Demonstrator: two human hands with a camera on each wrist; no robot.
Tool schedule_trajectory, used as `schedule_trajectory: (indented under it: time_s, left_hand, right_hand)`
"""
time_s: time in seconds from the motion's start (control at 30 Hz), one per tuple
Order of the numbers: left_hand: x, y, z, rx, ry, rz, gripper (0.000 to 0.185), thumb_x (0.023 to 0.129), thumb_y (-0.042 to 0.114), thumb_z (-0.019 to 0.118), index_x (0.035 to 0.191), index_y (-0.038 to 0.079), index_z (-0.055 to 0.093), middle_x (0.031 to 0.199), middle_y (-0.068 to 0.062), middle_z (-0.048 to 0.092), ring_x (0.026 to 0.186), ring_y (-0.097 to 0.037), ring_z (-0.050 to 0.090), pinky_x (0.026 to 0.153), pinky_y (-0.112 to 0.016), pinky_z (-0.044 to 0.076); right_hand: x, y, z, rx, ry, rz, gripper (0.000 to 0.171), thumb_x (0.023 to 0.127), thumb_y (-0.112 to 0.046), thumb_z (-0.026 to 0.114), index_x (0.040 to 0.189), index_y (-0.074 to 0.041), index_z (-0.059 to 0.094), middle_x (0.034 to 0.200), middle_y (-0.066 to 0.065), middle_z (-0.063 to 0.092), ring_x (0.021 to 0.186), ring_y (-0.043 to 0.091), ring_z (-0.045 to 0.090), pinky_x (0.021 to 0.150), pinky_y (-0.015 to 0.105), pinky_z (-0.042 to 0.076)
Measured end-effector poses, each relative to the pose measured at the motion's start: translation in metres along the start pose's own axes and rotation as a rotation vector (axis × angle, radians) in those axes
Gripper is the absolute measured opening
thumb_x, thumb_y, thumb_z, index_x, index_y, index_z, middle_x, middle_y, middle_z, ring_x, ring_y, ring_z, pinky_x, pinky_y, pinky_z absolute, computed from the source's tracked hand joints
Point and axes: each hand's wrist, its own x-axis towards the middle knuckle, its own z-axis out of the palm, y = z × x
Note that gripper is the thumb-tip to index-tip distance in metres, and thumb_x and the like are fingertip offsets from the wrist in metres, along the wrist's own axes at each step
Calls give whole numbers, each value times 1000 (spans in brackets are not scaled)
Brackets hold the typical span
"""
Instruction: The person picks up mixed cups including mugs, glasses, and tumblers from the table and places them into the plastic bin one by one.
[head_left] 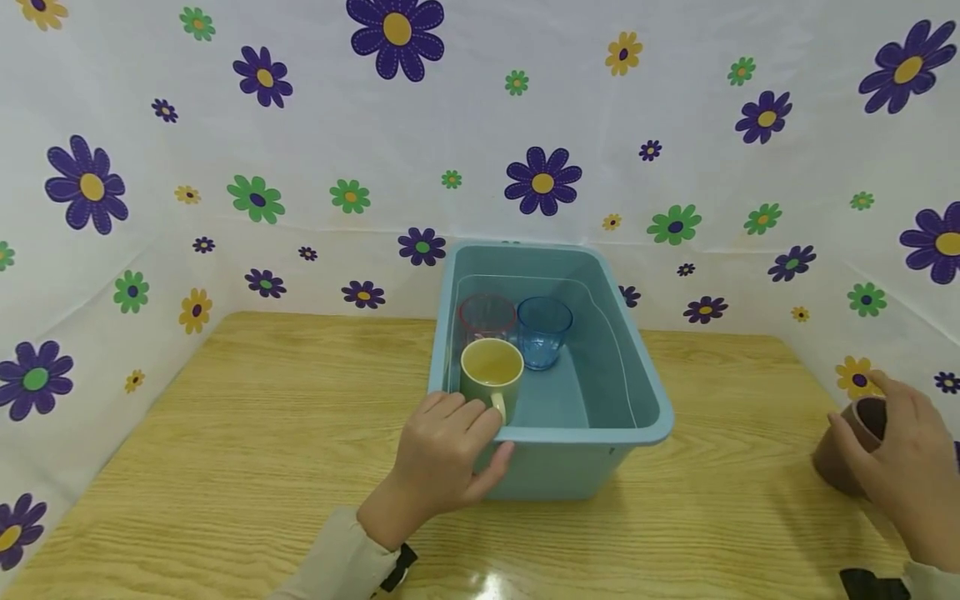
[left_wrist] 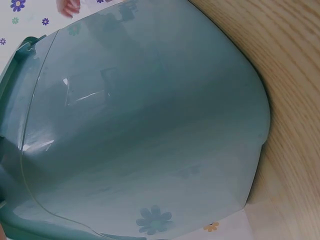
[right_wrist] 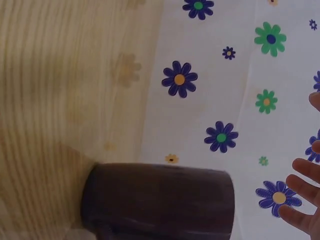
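Observation:
A blue-grey plastic tub (head_left: 592,433) stands in the middle of the wooden table; its outer wall (left_wrist: 150,125) fills the left wrist view. Inside it are a yellow-green mug (head_left: 491,371) at the near left corner, a blue see-through cup (head_left: 543,329) and a clear cup with a red rim (head_left: 487,315). My left hand (head_left: 450,454) holds the tub's near left corner, fingers over the rim beside the mug's handle, thumb on the outer wall. My right hand (head_left: 907,467) is at the far right beside a dark brown mug (head_left: 843,454) (right_wrist: 160,202). Its fingers (right_wrist: 300,170) are spread, not wrapped round the mug.
The wooden table (head_left: 262,433) is walled on three sides by a white cloth with flower print (head_left: 300,167). The brown mug stands close to the right cloth wall. Bare tabletop lies left of the tub and between the tub and the brown mug.

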Motion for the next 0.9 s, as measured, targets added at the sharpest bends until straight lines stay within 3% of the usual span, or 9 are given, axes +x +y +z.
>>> schedule_trajectory:
  time_s: [0.1,0.2,0.3,0.43,0.5,0.6,0.77,0.83,0.9]
  left_hand:
    - [0,0,0,2,2,3,37,93,31,33,69,12,53,57,3,48,52,-12,43,56,-26,40]
    - [0,0,1,2,2,4,37,93,31,33,69,12,53,57,3,48,52,-12,44,56,-26,40]
    - [-1,0,1,1,0,2,37,93,31,33,69,12,53,57,3,48,52,-12,44,56,-26,40]
    - [-1,0,1,-1,0,-3,37,94,32,33,69,13,54,58,3,49,52,-12,44,56,-26,40]
    - [-1,1,1,-3,-1,-6,38,94,32,33,69,13,54,58,3,49,52,-12,44,56,-26,40]
    - [-2,1,1,-6,-3,-8,38,94,32,33,69,13,54,58,3,49,52,-12,44,56,-26,40]
    - [-2,1,1,-2,-6,-6,38,94,32,33,69,13,54,58,3,49,52,-12,44,56,-26,40]
    - [-2,1,1,2,-7,-5,38,94,32,33,69,13,54,58,3,49,52,-12,44,56,-27,40]
    - [-2,1,1,2,-6,-5,38,94,32,33,69,13,54,58,3,50,52,-12,45,56,-27,41]
  right_hand:
    - [-8,8,-1,-22,-14,147,61,95,-36,43,137,7,34,128,38,42,114,54,41,91,64,35]
    - [-16,27,5,73,-7,286,56,93,-20,49,140,6,32,131,38,39,119,53,38,98,63,32]
    - [-27,66,25,162,83,390,57,90,-17,55,142,-8,35,130,8,49,126,28,43,108,40,33]
    - [-42,124,56,191,213,468,60,86,-22,63,139,-30,36,116,-33,30,110,-14,35,100,10,30]
    - [-47,141,62,193,235,512,62,84,-22,65,137,-32,36,118,-32,33,109,-16,36,101,10,33]
    - [-53,153,67,170,209,626,62,85,-28,63,139,-33,34,133,-18,41,121,-4,42,105,15,33]
    - [-57,154,65,247,72,852,66,89,-39,54,146,-26,24,150,0,33,137,12,34,112,27,29]
    - [-57,154,61,316,24,929,62,89,-41,52,143,-25,28,146,-4,38,135,12,38,110,24,32]
    - [-58,153,58,369,3,987,64,88,-44,53,143,-22,30,134,-16,43,121,-2,45,103,13,33]
